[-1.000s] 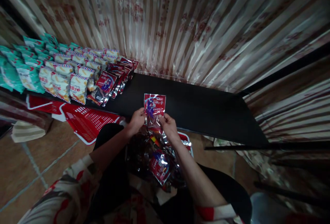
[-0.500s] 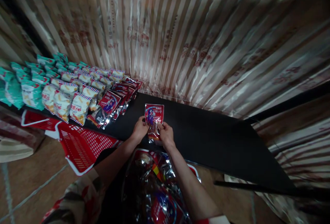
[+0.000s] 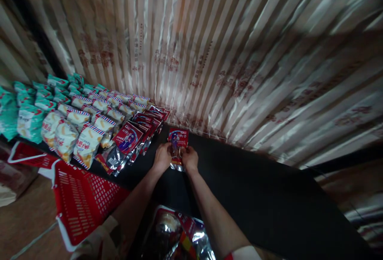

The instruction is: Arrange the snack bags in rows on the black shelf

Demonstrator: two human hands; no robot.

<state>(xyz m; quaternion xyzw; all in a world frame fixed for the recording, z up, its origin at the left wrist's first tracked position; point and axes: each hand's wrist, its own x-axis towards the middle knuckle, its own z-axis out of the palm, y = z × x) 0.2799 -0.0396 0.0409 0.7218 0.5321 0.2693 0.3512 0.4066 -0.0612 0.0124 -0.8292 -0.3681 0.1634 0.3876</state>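
Observation:
Between my two hands a red snack packet (image 3: 178,138) with a purple figure and silver bottom edge stands over the black shelf. My left hand (image 3: 163,158) grips its left side, fingers curled in. On the opposite side my right hand (image 3: 190,160) pinches the packet's edge. Just left of my hands lie overlapping red packets (image 3: 128,137) of the same look, in rows with silver ends toward me. Below my forearms, more shiny packets (image 3: 176,232) fill a container whose lower part is cut off by the frame.
White snack bags (image 3: 89,142) with striped edges stand in rows further left, then teal bags (image 3: 31,122). A red plastic basket (image 3: 80,200) sits below the front edge of the black shelf (image 3: 254,188). Striped, printed curtain material (image 3: 191,52) hangs behind.
My hands and the red packet have moved forward over the shelf, away from the container. The view has shifted, so the basket and container appear lower.

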